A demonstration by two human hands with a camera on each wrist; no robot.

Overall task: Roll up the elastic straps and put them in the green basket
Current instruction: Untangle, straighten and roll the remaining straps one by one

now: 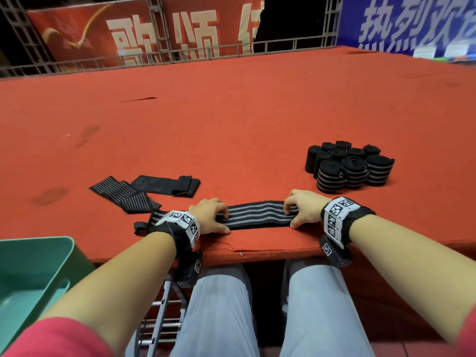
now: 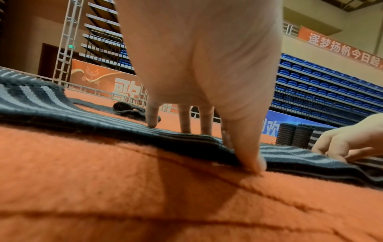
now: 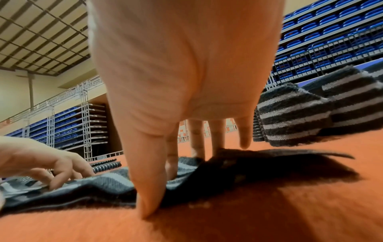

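Left grip (image 1: 210,215) pressing fingertips down, right grip (image 1: 304,210) pinching the end of the strap (image 1: 260,216) lying left-right along the bench (image 1: 231,124) edge, so probably rolling leftward.

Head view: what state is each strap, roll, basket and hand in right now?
strap under the hands, flat, unrolled, near the edge of the table.
left hand, fingertips pressing the strap down.
right hand, pinching the strap's end, which is bunched up.
two loose straps, unrolled, overlapping on the table.
rolled straps, rolled, standing clustered on the table.
green basket, beside the table, no straps seen inside.
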